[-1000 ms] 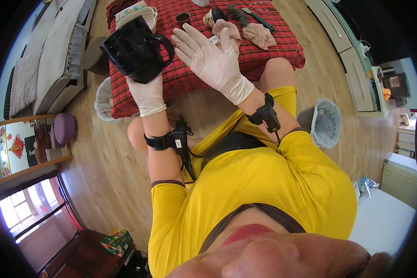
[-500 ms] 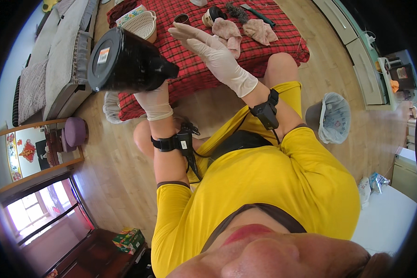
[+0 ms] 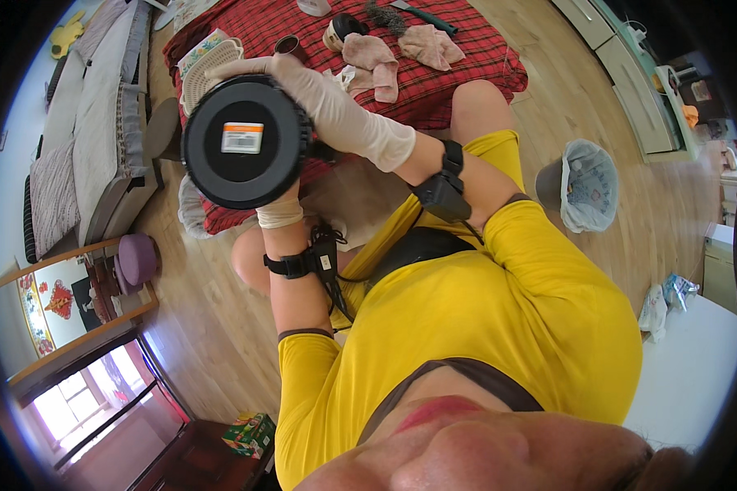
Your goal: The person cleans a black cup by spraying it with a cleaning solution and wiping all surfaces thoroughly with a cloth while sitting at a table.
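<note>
A black jug-like vessel (image 3: pixel 287 168) is held up in front of me, its round base turned toward my face. On the base is a small white and orange label (image 3: pixel 243 137). My left hand (image 3: pixel 280 211), in a pale glove, holds the jug from behind; its fingers are hidden and mostly the cuff shows. My right hand (image 3: pixel 323 106), gloved too, curves along the far side of the jug, fingers against its side and slightly blurred. Black devices are strapped to my left wrist (image 3: pixel 291 266) and my right wrist (image 3: pixel 446 188).
A table with a red plaid cloth (image 3: pixel 487 61) bears a cream basket (image 3: pixel 209 74), a brown cup (image 3: pixel 291 47), a small jar (image 3: pixel 344 33), pink cloths (image 3: pixel 430 47), a grey scrubber (image 3: pixel 385 16) and a green-handled tool (image 3: pixel 424 14). A lined bin (image 3: pixel 585 184) stands right; a sofa (image 3: pixel 98 131) left.
The jug has turned so its base faces me more squarely. My right hand, raised apart from it before, has come left onto its far side. The whole view has shifted a little.
</note>
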Motion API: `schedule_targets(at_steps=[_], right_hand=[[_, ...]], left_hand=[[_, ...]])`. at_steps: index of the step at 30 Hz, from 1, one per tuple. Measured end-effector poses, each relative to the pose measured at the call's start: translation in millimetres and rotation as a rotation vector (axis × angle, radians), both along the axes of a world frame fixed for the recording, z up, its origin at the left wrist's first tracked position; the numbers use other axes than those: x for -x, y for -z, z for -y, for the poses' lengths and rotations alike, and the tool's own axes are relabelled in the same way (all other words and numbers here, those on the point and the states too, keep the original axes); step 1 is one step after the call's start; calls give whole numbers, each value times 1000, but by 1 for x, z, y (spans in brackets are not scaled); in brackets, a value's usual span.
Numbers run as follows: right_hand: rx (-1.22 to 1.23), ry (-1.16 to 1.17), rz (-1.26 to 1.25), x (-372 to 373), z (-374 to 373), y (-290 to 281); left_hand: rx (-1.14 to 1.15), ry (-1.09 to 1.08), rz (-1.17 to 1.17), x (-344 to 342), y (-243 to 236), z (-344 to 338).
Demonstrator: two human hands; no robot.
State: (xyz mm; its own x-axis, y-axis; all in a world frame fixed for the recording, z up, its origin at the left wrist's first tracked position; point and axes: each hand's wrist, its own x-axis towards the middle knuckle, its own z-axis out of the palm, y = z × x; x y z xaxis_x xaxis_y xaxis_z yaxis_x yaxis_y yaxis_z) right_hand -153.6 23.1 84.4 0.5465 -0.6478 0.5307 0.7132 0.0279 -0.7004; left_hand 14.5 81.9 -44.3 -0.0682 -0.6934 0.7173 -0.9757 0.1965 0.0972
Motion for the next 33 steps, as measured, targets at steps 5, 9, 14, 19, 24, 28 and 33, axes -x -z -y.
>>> schedule_targets(at_steps=[5,9,14,19,24,28,33], right_hand=[[-292,-133,-111,-18,15,40],[782,751,-654,4,47,81],[763,1363,-896,56,101,110],[896,1412,-1414,94,136,162],[76,1084,-750,80,134,126],[135,1101,-505,57,100,66],[1118,722,-437,1,41,15]], left_hand=[[220,-131,351,-58,61,13],[-61,-84,17,-6,-19,-6],[80,206,-1386,14,-67,-3],[85,127,-2151,4,-57,8],[55,56,-1913,16,-62,4],[41,195,-1789,12,-39,10],[79,227,-1814,27,-42,15]])
